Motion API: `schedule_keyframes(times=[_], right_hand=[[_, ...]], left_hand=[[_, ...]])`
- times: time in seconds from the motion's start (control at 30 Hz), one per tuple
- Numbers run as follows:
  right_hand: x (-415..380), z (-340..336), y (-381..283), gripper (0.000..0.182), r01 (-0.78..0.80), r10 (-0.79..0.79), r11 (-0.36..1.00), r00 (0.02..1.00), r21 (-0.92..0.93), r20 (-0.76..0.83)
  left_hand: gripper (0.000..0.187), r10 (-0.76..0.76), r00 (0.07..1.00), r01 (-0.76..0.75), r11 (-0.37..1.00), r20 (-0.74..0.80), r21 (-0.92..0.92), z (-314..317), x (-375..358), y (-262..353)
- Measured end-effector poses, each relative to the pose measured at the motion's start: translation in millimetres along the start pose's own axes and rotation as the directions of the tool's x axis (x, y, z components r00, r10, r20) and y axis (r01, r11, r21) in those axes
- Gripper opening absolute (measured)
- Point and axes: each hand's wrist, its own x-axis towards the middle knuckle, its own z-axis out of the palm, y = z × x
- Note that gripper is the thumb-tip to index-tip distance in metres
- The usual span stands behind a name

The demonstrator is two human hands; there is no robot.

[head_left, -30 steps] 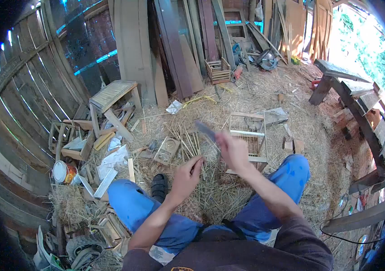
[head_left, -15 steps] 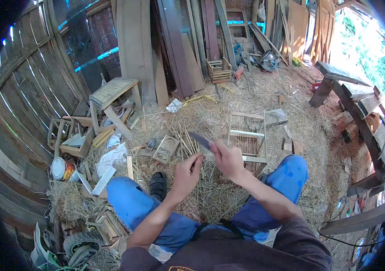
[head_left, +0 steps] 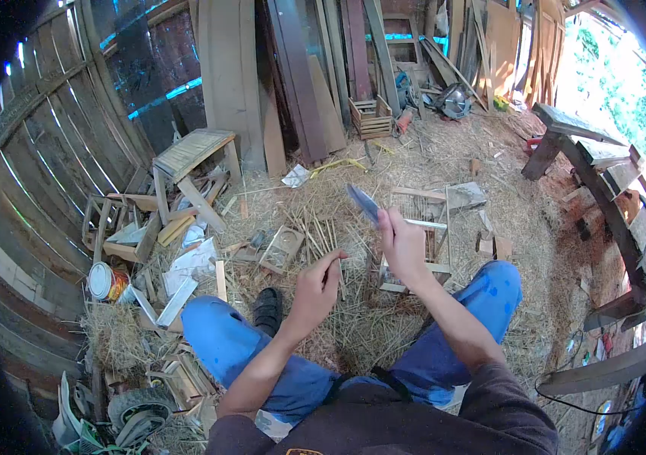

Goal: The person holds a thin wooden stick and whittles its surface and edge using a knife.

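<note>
My right hand [head_left: 404, 249] is wrapped round the handle of a knife [head_left: 363, 203]. Its blade points up and to the left, clear of my other hand. My left hand [head_left: 318, 290] is closed, thumb and forefinger pinched together; whatever lies between them is too small to make out. Just beyond it, several thin sticks [head_left: 320, 236] lie in a loose bundle on the straw-strewn floor. A slatted wooden frame [head_left: 442, 250] rests on the ground beyond my right hand, which partly covers it.
A small wooden table [head_left: 195, 150] stands at the left above scrap wood. Nearby are a paint can [head_left: 100, 280] and a small wooden panel [head_left: 282, 250]. Boards [head_left: 298, 83] lean on the back wall beside a wooden crate [head_left: 370, 117]. A heavy timber bench [head_left: 603, 189] stands at right.
My right hand has moved right and slightly up with the knife, away from my left hand. The left hand has stayed nearly in place.
</note>
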Motion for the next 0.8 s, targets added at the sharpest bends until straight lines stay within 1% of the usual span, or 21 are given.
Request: schedule_keyframes(times=[0.1,0.2,0.3,0.33,0.4,0.43,0.53,0.63,0.67,0.7,0.77,0.8], right_hand=[[-21.4,10.8,0.1,0.023,0.171,-0.17,0.985,0.985,0.03,-0.036],[-18.0,8.8,-11.5,0.017,0.235,-0.236,0.971,0.971,0.036,0.03],[4.2,-0.4,-6.0,0.014,-0.004,0.004,1.0,1.0,-0.021,-0.021],[5.1,-2.6,-2.4,0.014,-0.053,0.053,0.998,0.998,-0.015,0.015],[-10.4,4.8,-2.8,0.017,0.081,-0.081,0.996,0.997,0.023,0.006],[-17.1,8.7,-4.2,0.019,0.149,-0.149,0.988,0.989,0.044,0.001],[-19.8,12.1,-13.3,0.017,0.185,-0.182,0.983,0.976,-0.011,0.119],[-0.6,4.7,-5.6,0.018,0.032,-0.032,0.999,0.999,-0.011,-0.001],[1.4,3.7,0.8,0.017,-0.025,0.026,0.998,1.0,-0.058,0.009],[-3.6,5.6,2.9,0.017,0.024,-0.023,0.999,1.0,-0.032,0.009],[-19.5,9.1,2.2,0.018,0.122,-0.122,0.992,0.992,0.023,0.006],[-21.2,8.3,-2.5,0.018,0.142,-0.142,0.99,0.989,0.005,0.048]], left_hand=[[0.023,-0.035,0.999,0.036,0.999,0.017,-0.015,3.3,-1.9,-3.1],[0.024,-0.064,0.998,0.064,0.998,0.0,-0.008,5.1,-1.9,-6.3],[0.025,-0.041,0.999,0.042,0.999,0.033,-0.006,1.2,-1.3,-4.1],[0.025,-0.057,0.997,0.057,0.998,0.043,-0.003,1.3,-1.5,-3.1],[0.025,-0.088,0.994,0.088,0.996,0.062,0.002,2.2,-1.7,-1.7],[0.025,-0.079,0.996,0.079,0.997,0.051,0.002,3.9,-2.0,-3.1],[0.025,-0.038,0.999,0.038,0.999,0.009,0.008,5.0,-1.7,-7.8],[0.024,0.015,1.0,-0.015,1.0,-0.018,0.02,4.5,-2.7,-7.7],[0.024,0.027,1.0,-0.027,0.999,-0.013,0.027,4.2,-2.5,-7.1],[0.024,0.04,0.999,-0.04,0.999,-0.011,0.033,4.3,-2.3,-6.9],[0.024,-0.055,0.998,0.055,0.998,0.014,0.008,5.0,-3.5,-7.6],[0.025,-0.101,0.995,0.102,0.995,0.025,-0.001,4.9,-3.4,-7.8]])
